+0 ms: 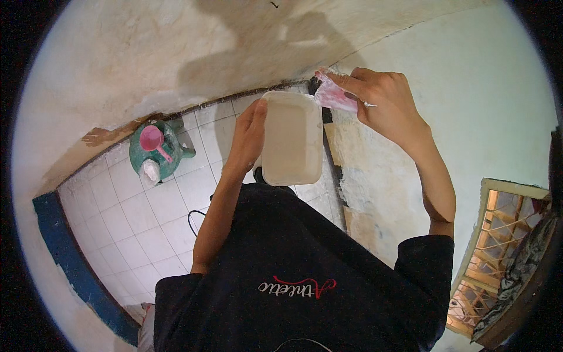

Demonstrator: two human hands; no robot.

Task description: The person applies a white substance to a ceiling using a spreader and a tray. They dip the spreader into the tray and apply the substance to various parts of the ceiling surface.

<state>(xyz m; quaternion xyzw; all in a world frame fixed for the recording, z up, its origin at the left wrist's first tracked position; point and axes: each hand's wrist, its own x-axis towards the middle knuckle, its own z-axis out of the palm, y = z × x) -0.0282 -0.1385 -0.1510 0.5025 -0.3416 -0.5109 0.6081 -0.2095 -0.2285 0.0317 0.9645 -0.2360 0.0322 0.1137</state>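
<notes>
My left hand (pixel 250 134) is clamped on the left edge of a pale rectangular tub (pixel 291 171), thumb along the rim, a side grip that I'd judge steadies it in the air in front of my shirt (pixel 305 246), above the tiled floor (pixel 135 226) near its far right corner. My right hand (pixel 390 100) has its fingers pinched together on a crumpled pink-and-white film packet (pixel 335 97), just beside the tub's far right corner; the raised wrist probably leaves the opening unobstructed. On what looks like a green stool (pixel 170 171), set close to the floor's far edge, lie a pink dipper (pixel 151 138) and, at the stool's near edge, a white bundle (pixel 151 171); placing them there perhaps spares them the tiles. My left fingers under the tub are hidden, and I can't tell whether the cloudy surface inside it is liquid or bare plastic. The packet's contents don't show, the white bundle is unclear, and a dark thing behind the tub's near left corner is mostly covered.
</notes>
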